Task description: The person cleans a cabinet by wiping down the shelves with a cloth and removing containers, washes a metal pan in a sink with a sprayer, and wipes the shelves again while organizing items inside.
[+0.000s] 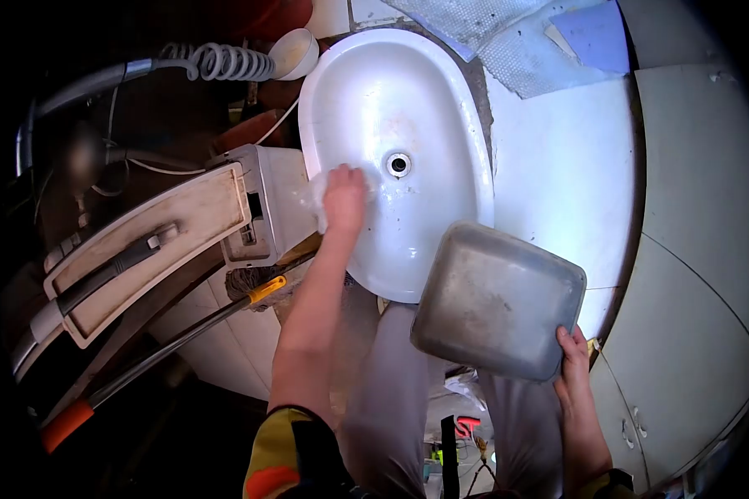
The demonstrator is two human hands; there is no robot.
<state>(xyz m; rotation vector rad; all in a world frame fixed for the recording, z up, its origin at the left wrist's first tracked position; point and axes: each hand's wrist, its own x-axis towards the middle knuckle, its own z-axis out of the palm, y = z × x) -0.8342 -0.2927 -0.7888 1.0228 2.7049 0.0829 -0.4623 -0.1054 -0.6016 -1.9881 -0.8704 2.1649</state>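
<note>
A white oval sink [424,266] with a round drain hole [399,165] lies ahead of me, small dark specks on its bowl. Over the sink's left rim is my left hand [345,198], its fingers closed on a pale, translucent crumpled wad [319,202] that could be a cloth or plastic; the hand hides much of it. My right hand [572,358] grips the lower right edge of a grey rectangular pan [503,299] with rounded corners. The pan is held tilted above the sink's front right side, its stained inside facing me.
At the left stands a grey plastic bin [283,200] beside a beige mop-like head [158,241] with a grey handle. A metal pole [166,358] with orange and yellow ends leans below. Bubble wrap [508,41] covers part of the white counter [558,166]; a white bowl [294,56] sits behind the sink.
</note>
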